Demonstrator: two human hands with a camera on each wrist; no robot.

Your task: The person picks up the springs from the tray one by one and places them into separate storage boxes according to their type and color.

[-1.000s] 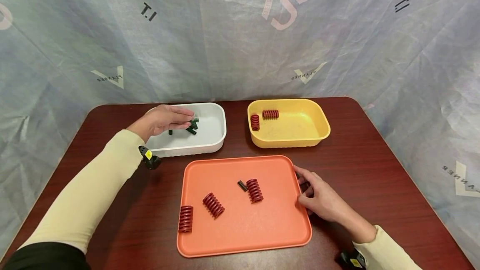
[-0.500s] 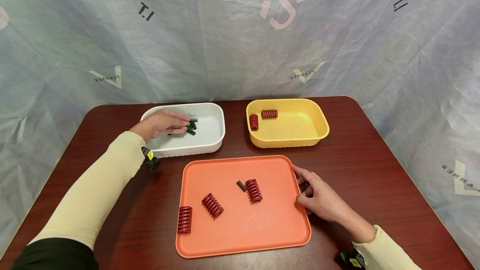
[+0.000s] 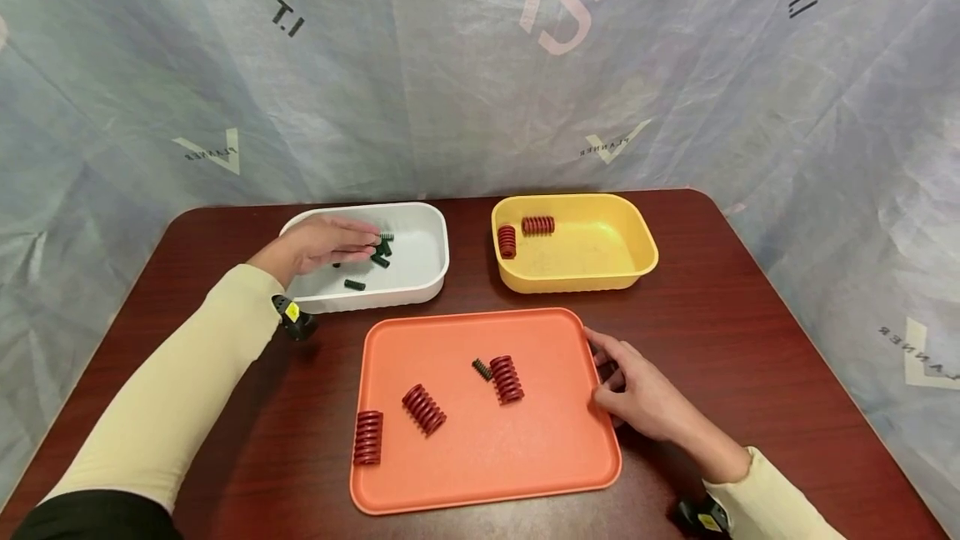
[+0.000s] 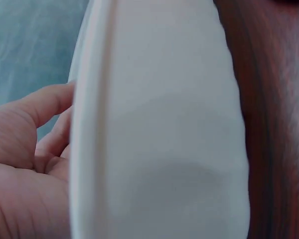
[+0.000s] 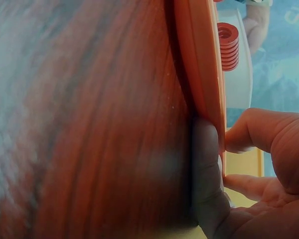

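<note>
Take the orange tray (image 3: 465, 473) as the clock's centre in the head view. Your left hand (image 3: 322, 242) is over the white bin (image 3: 420, 252) at eleven o'clock, fingers straight and relaxed; I cannot tell whether they touch the dark green springs (image 3: 381, 260) beside them. A lone green spring (image 3: 355, 284) lies near that bin's six o'clock wall. Your right hand (image 3: 637, 394) pinches the tray's rim at three o'clock. On the tray, two large red springs (image 3: 423, 409) lie around nine o'clock; a third red spring (image 3: 507, 379) is toward one, a small green spring (image 3: 482, 369) just beside it. At one o'clock on the tabletop (image 3: 712, 340), the yellow bin (image 3: 600, 252) holds two more red springs (image 3: 537, 226)
</note>
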